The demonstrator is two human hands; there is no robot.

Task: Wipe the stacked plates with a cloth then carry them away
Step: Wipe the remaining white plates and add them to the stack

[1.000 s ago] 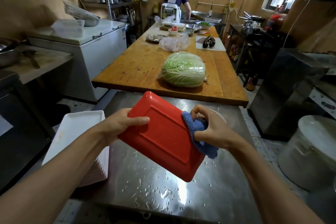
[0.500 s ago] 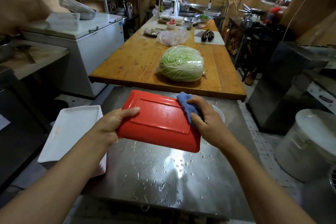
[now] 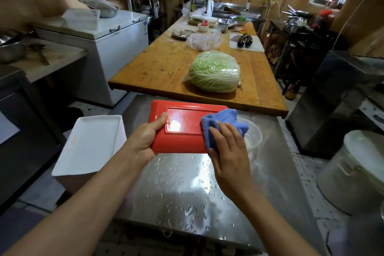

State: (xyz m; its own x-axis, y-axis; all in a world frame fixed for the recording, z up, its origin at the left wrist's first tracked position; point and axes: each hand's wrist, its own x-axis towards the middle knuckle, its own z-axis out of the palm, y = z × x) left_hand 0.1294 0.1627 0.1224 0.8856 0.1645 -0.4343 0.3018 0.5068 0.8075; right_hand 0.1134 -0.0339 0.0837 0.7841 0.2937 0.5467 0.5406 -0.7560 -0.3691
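Over the wet steel table (image 3: pixel 187 203), the left hand (image 3: pixel 145 139) is gripping the red plate (image 3: pixel 182 124) upside down at its 9 o'clock edge, thumb on top. Right hand (image 3: pixel 228 151), fingers fairly straight, is pressing the blue cloth (image 3: pixel 220 122) onto the plate's 3 o'clock end. White plate stack (image 3: pixel 91 143) is sitting at approx. 9 o'clock of the red one, apart.

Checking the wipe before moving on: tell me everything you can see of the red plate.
The red plate is a glossy rectangular tray-style plate, plastic by its look, with rounded corners. It is turned underside up, showing a raised rectangular foot ring. It is held roughly level above the wet steel table. The left hand grips its left end, thumb on top. The right hand presses a blue cloth onto its right end, hiding that corner.
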